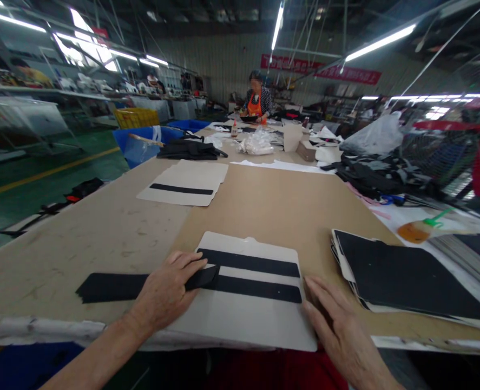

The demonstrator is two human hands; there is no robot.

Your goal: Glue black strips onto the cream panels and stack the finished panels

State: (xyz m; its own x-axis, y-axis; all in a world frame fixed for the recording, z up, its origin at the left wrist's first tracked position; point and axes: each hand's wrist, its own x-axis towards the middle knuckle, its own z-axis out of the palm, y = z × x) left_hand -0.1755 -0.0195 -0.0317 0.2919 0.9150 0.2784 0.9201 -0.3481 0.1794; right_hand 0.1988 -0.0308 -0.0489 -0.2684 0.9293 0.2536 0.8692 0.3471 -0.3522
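A light grey board (240,325) lies before me at the table's front edge, with two dark strips across it, an upper strip (248,263) and a lower strip (260,288). My left hand (169,292) closes over a bundle of black strips (112,287), whose other end pokes out past the fingers onto the board. Its fingertips touch the upper strip's left end. My right hand (337,319) rests along the board's right edge, fingers extended and holding nothing. The palm side of my left hand is hidden.
Another grey board (186,176) with one black strip lies farther back. At right is a stack of black-faced boards (410,273), beside an orange bottle with a green nozzle (416,231). Black fabric pieces (191,149) lie at the far left. A person in an orange apron (255,103) works beyond.
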